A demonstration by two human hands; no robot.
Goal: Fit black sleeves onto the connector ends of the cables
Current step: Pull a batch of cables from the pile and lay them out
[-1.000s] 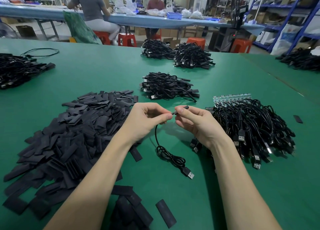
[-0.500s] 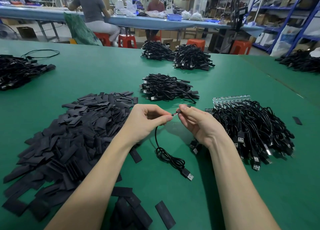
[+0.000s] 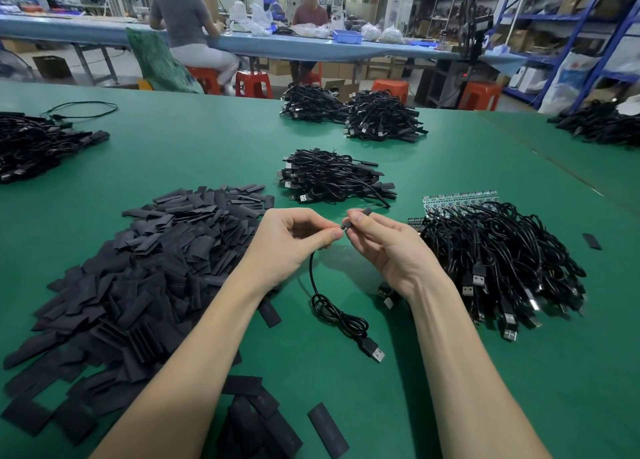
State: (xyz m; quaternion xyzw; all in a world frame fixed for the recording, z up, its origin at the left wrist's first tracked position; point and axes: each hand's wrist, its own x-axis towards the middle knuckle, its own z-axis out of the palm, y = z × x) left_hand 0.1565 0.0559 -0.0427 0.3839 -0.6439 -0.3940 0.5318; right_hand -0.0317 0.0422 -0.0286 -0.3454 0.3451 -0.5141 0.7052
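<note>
From the head camera, both hands were raised just above the green table (image 3: pixel 433 372), meeting fingertip to fingertip near the middle of the view. The left hand (image 3: pixel 287 244) had its thumb and fingers curled, pinching the small end of a black cable (image 3: pixel 341 316); the cable dropped from that hand in a curve, coiled loosely on the table below, and ended in a flat metal plug (image 3: pixel 375 353) lying nearer the person. The right hand (image 3: pixel 388 247) pinched a short black sleeve (image 3: pixel 366 211) between thumb and forefinger, its far end sticking out past the fingertips. The sleeve's near end sat right at the cable's small connector (image 3: pixel 343 227); whether the connector had entered the sleeve was hard to tell, since the fingers covered the joint. To the left lay a big heap of loose flat sleeves (image 3: pixel 138 268), with a few strays close to the person's arms. To the right sat a tangled pile of cables (image 3: pixel 502 261), partly over a strip of small circuit boards (image 3: pixel 460 199). Another bundle of cables (image 3: pixel 332 178) lay just beyond the hands. Further bundles lay towards the table's far edge. Behind, two people sat at a long blue bench (image 3: pixel 381 48).
</note>
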